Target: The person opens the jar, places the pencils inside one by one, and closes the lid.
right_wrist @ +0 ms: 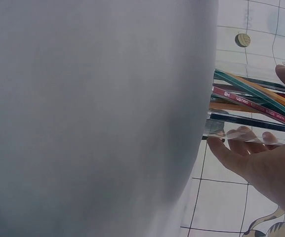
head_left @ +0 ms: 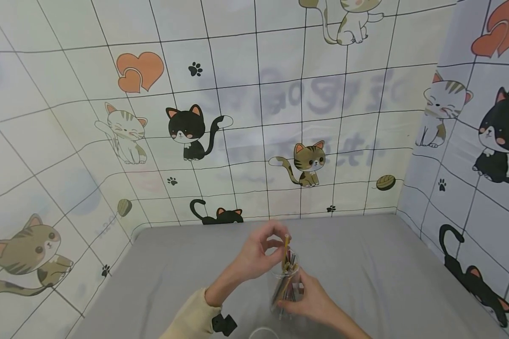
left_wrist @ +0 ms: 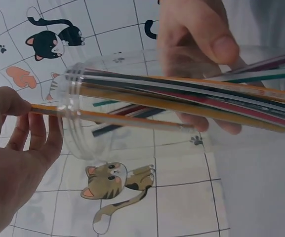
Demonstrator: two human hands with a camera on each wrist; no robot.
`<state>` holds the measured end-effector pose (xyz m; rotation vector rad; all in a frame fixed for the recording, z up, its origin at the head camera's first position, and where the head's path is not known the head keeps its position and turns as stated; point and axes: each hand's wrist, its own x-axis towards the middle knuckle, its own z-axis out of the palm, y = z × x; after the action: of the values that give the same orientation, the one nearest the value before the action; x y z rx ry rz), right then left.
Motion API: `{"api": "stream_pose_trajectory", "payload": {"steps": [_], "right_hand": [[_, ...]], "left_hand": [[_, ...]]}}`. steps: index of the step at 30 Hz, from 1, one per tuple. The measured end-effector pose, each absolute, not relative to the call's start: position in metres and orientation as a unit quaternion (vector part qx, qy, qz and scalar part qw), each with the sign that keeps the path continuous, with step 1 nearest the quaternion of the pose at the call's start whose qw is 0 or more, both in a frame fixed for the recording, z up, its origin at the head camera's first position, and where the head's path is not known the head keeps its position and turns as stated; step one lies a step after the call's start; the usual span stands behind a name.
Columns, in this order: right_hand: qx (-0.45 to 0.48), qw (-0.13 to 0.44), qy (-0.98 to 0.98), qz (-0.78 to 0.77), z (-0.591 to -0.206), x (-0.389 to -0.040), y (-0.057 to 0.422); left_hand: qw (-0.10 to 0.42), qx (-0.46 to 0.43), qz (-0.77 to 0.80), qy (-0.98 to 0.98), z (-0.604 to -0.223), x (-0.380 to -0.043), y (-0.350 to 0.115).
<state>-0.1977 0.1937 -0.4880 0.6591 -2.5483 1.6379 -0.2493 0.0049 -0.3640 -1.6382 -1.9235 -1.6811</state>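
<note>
A clear plastic jar (left_wrist: 132, 148) with several pencils in it stands on the grey tabletop. My right hand (head_left: 316, 297) grips the jar's side, fingers round its far wall. Above the rim, my left hand (head_left: 258, 252) pinches the top end of a yellow-orange pencil (left_wrist: 132, 120) between thumb and fingers. Most of that pencil's length lies inside the jar. Through the clear wall, the left wrist view shows other pencils in yellow, dark and red. A red pencil (right_wrist: 251, 104) with "HB" lettering shows in the right wrist view.
Near the front edge, a clear round rim (head_left: 264, 333) is partly in view, cut off by the frame. The grey cloth-covered table (head_left: 186, 263) meets a cat-patterned, grid-lined curtain (head_left: 246, 103) at the back and sides.
</note>
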Motion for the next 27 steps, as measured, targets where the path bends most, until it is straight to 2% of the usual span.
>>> {"api": "stream_pose_trajectory", "payload": {"steps": [7, 15, 27], "right_hand": [[0.219, 0.024, -0.820, 0.528, -0.489, -0.197, 0.193], [0.216, 0.029, -0.824, 0.524, -0.488, -0.197, 0.193], [0.210, 0.027, -0.823, 0.527, -0.489, -0.198, 0.192]], "left_hand": [[0.072, -0.543, -0.471, -0.692, -0.375, -0.253, -0.006], [0.068, -0.522, -0.492, -0.693, -0.373, -0.252, -0.015], [0.062, -0.473, -0.527, -0.703, -0.392, -0.252, -0.035]]}}
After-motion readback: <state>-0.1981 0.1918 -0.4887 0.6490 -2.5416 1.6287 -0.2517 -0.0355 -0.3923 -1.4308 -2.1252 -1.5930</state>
